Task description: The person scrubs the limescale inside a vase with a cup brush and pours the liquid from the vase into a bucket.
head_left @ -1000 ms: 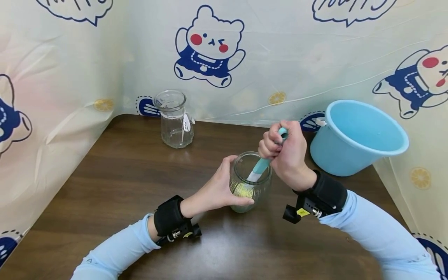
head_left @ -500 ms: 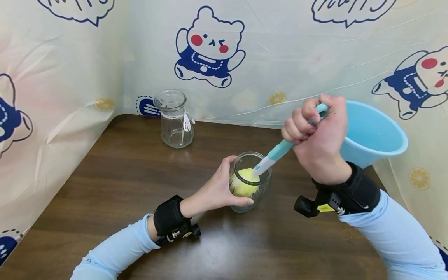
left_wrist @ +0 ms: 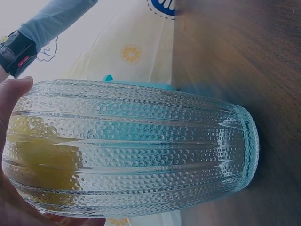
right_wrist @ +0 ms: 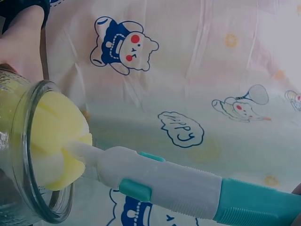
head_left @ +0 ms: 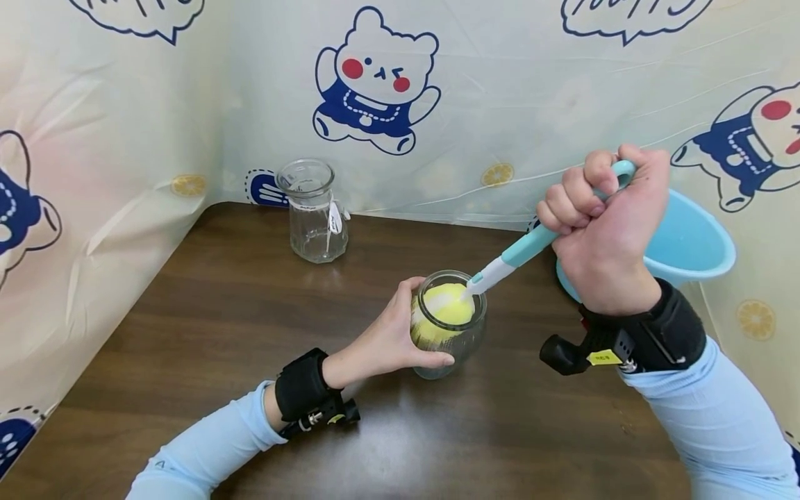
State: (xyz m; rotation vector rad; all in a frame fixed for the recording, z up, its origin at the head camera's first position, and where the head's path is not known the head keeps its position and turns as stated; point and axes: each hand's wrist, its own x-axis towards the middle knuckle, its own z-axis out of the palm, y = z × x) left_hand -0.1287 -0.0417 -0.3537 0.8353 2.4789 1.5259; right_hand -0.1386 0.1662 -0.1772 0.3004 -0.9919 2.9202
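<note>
My left hand point(head_left: 381, 340) holds a ribbed glass jar point(head_left: 461, 344) steady on the table, thumb on the near side and fingers behind it. In my right hand point(head_left: 606, 222) is the teal and white handle point(head_left: 528, 244) of a sponge bottle brush, fist curled around its upper end. The brush slants down to the left. Its yellow sponge head point(right_wrist: 56, 117) bulges at the jar's mouth, partly inside. Through the dimpled glass in the left wrist view, the sponge point(left_wrist: 42, 155) fills only the jar's upper end.
Behind on the left stands a second glass jar point(head_left: 317, 236) with a white tag on its neck. A light blue bucket point(head_left: 694, 243) is at the back right, partly hidden by my right hand. Printed sheeting point(head_left: 487, 90) borders the brown table point(head_left: 400, 444).
My right hand has moved up and to the right, drawing the brush upward. The sponge has risen from deeper in the jar to its mouth. My left hand has stayed in place.
</note>
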